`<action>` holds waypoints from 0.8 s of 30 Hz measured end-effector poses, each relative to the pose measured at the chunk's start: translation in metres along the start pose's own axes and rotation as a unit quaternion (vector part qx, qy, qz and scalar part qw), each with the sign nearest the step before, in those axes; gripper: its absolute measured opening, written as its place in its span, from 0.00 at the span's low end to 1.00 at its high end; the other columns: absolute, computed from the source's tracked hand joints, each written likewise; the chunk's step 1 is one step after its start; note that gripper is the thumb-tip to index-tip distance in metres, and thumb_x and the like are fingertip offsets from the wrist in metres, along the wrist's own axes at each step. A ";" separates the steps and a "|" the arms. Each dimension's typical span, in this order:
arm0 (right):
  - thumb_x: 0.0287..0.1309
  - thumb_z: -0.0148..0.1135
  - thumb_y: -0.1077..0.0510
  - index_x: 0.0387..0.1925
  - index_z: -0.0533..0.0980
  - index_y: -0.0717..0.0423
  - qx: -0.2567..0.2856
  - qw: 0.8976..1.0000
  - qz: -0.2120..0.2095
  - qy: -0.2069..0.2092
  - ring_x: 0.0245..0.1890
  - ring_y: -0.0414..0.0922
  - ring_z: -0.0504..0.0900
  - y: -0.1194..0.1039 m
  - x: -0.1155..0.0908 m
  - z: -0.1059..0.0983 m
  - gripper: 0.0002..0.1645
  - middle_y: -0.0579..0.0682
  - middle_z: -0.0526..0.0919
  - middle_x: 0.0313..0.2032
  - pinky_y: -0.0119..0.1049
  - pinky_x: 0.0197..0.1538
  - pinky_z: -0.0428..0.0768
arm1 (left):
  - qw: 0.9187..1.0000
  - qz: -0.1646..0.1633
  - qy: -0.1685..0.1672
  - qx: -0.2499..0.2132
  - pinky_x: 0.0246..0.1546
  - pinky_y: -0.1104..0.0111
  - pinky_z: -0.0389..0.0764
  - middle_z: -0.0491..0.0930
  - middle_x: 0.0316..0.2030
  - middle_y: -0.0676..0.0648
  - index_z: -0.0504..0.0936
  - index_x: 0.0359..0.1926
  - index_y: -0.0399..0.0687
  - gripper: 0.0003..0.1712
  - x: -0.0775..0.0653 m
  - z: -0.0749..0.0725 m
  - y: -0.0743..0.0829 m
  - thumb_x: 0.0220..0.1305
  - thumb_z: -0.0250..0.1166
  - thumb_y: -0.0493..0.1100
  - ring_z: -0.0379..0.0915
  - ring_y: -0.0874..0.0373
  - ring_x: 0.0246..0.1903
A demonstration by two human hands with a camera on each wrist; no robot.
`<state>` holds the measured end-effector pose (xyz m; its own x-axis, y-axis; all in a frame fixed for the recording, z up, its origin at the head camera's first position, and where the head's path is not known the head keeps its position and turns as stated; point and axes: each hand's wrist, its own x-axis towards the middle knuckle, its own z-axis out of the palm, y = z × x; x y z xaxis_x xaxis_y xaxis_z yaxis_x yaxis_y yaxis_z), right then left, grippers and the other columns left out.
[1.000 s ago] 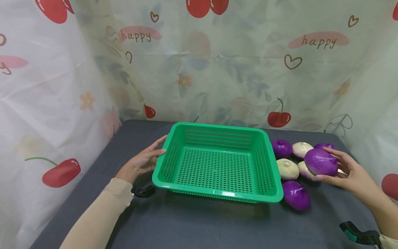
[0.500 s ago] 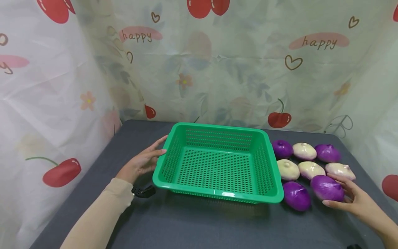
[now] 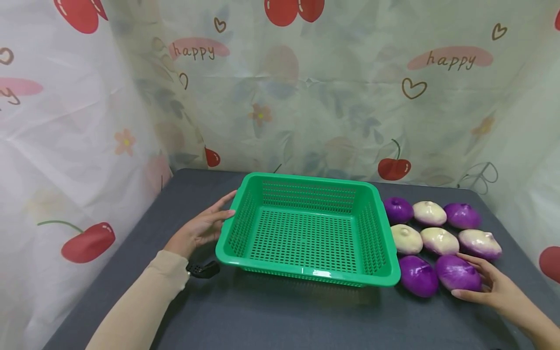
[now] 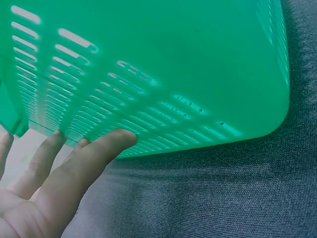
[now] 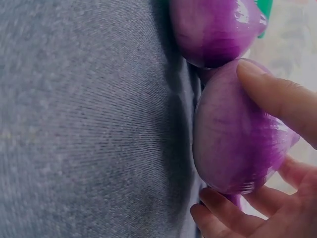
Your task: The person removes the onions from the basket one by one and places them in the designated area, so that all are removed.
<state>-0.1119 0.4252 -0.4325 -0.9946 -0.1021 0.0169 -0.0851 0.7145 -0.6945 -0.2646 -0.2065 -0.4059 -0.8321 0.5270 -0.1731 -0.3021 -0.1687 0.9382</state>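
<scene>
A green plastic basket (image 3: 304, 233) with slotted walls stands mid-table. At its left side is my left hand (image 3: 202, 227), fingers extended against the outer wall; in the left wrist view the spread fingers (image 4: 94, 158) reach the slots. On the right, my right hand (image 3: 494, 282) holds a purple onion (image 3: 458, 273) at the front of a group, thumb on one side and fingers on the other. The right wrist view shows this onion (image 5: 237, 134) low against the cloth, beside another purple onion (image 5: 213, 29).
Beside the basket's right wall, onions lie in rows: purple ones (image 3: 462, 216) and paler cream ones (image 3: 439, 241), some purple-tinged. A dark grey cloth (image 3: 280, 316) covers the table. Printed curtains (image 3: 306, 121) stand behind and at both sides.
My right hand has carried the purple onion from above the group down and toward me, then slightly left beside the front purple onion. My left hand and the basket have stayed put.
</scene>
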 end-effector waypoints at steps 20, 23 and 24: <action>0.56 0.69 0.56 0.71 0.53 0.61 -0.017 1.000 0.013 -0.012 0.44 0.12 0.58 0.002 0.004 0.001 0.48 0.18 0.56 0.51 0.21 0.37 0.72 | 1.000 -0.003 0.011 0.012 0.47 0.52 0.79 0.49 0.71 0.34 0.39 0.77 0.69 0.41 -0.001 0.000 0.000 0.75 0.49 0.37 0.75 0.50 0.53; 0.56 0.69 0.58 0.71 0.53 0.61 -0.015 1.000 0.009 -0.011 0.44 0.12 0.58 0.002 0.003 0.001 0.47 0.16 0.56 0.50 0.20 0.37 0.72 | 1.000 -0.001 0.009 0.013 0.47 0.52 0.79 0.50 0.71 0.34 0.40 0.77 0.69 0.40 -0.001 0.000 0.000 0.75 0.48 0.37 0.75 0.50 0.53; 0.56 0.69 0.58 0.70 0.54 0.60 -0.014 1.000 0.008 -0.010 0.44 0.12 0.58 0.002 0.003 0.001 0.47 0.16 0.55 0.51 0.20 0.37 0.72 | 1.000 -0.001 0.009 0.012 0.47 0.52 0.79 0.50 0.71 0.34 0.40 0.77 0.69 0.40 0.000 0.001 0.000 0.75 0.48 0.36 0.75 0.50 0.53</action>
<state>-0.1147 0.4259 -0.4348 -0.9945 -0.1044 -0.0085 -0.0714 0.7356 -0.6737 -0.2641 -0.2063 -0.4054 -0.8399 0.5122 -0.1794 -0.2919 -0.1476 0.9450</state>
